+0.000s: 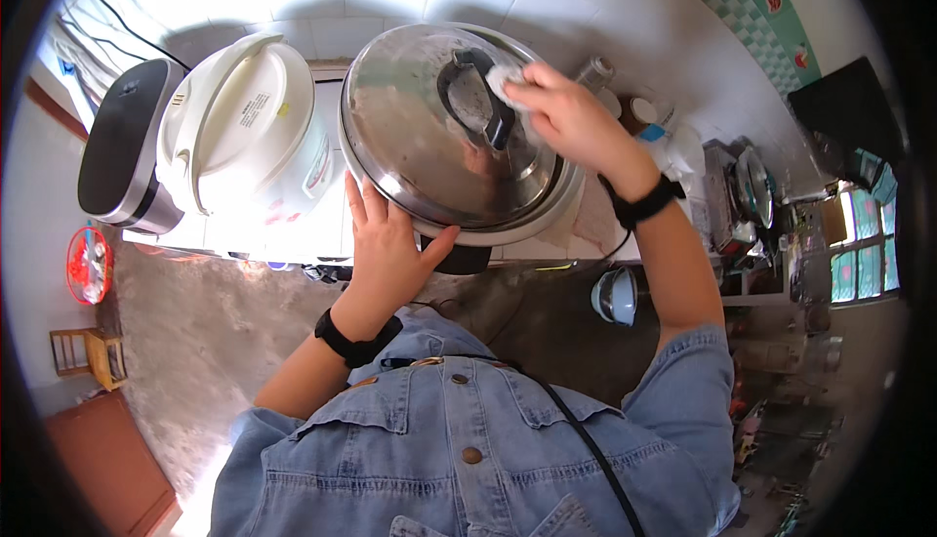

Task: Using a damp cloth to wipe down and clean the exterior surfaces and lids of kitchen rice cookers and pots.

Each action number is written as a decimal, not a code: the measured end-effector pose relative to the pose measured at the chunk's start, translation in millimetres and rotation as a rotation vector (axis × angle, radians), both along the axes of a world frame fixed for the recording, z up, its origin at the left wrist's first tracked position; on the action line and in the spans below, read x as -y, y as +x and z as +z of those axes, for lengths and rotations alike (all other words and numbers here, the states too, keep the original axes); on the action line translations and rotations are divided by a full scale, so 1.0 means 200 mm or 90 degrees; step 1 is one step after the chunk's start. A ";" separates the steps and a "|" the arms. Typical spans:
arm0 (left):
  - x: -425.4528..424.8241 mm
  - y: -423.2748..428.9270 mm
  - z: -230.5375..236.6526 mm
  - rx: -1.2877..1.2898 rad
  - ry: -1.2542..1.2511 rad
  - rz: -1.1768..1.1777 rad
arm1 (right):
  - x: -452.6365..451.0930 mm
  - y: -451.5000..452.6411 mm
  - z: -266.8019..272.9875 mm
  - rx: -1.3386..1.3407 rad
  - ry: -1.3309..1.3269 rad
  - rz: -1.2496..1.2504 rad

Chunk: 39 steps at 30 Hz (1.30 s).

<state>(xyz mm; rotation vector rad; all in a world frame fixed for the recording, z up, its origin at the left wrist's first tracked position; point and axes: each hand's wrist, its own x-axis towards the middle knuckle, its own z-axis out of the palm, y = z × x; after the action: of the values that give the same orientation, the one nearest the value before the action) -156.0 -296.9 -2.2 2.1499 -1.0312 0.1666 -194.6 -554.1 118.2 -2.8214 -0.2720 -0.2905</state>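
Observation:
A large pot or electric cooker with a white rim (538,233) stands on the tiled counter before me. On it lies a shiny domed metal lid (402,112) with a black loop handle (501,121). My right hand (567,112) pinches a crumpled white cloth or wad (509,87) against the lid, just beside the handle. The cooker's near left side is touched by my left hand (392,244), fingers spread and holding nothing. Below the rim, a black side handle or base part (465,259) shows by my left thumb.
Left of the cooker stand a white lidded rice cooker (241,127) and a dark-topped bin-like appliance (128,141). Jars (643,112) and a pinkish cloth (596,211) lie to its right. A black cable (622,244) hangs over the counter edge. Light-blue basins (615,297) are lower down.

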 end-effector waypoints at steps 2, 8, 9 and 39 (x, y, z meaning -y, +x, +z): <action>0.00 0.00 0.00 0.004 -0.004 0.008 | -0.01 -0.05 0.01 -0.049 0.028 -0.016; 0.02 0.00 0.01 0.017 -0.018 -0.013 | 0.02 0.07 -0.01 0.068 -0.062 -0.013; 0.02 0.00 0.01 0.008 -0.013 -0.008 | 0.03 0.09 -0.01 0.066 -0.061 -0.013; 0.01 -0.01 0.03 -0.018 -0.022 0.004 | 0.00 0.09 -0.01 0.122 -0.097 -0.013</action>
<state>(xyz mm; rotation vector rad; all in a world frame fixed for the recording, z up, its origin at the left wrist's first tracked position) -157.2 -299.7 4.2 2.1176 -0.9989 0.1549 -176.5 -553.3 117.0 -2.9498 -0.3190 -0.5696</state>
